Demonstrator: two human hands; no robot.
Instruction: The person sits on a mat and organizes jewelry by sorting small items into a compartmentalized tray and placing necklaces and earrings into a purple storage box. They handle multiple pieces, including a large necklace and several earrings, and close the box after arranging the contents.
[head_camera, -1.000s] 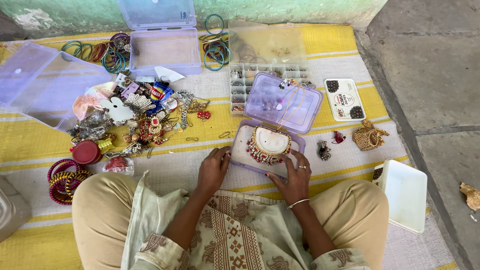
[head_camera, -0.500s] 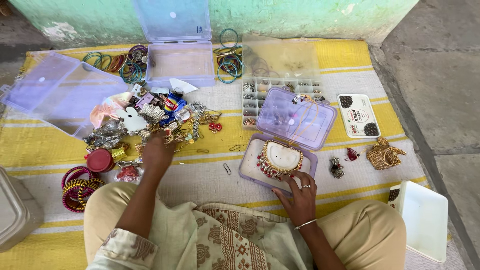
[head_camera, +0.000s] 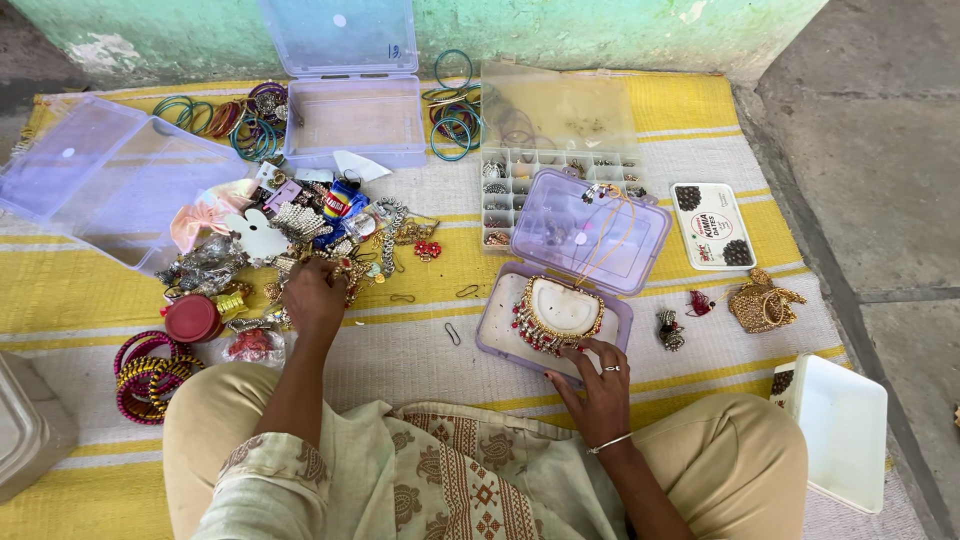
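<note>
I sit cross-legged on a yellow and white striped mat (head_camera: 420, 350). My left hand (head_camera: 312, 298) reaches into a heap of jewellery and trinkets (head_camera: 300, 235), fingers curled down on the pieces; whether it grips one is hidden. My right hand (head_camera: 600, 385) rests on the near edge of a small open purple box (head_camera: 556, 318) and holds it. In the box lies a red and gold necklace (head_camera: 553, 322) on a white stand. The box's lid (head_camera: 590, 232) stands open behind it.
Clear lidded boxes sit at far left (head_camera: 105, 180) and top centre (head_camera: 352, 112). Loose bangles (head_camera: 455, 115), a compartment organiser (head_camera: 520, 180), a red pot (head_camera: 192, 318), stacked red bangles (head_camera: 148, 372), a gold ornament (head_camera: 762, 302) and a white box (head_camera: 840, 428) surround me. Concrete floor lies right.
My left hand left the purple box and moved left into the jewellery heap. My right hand stayed on the box's near edge.
</note>
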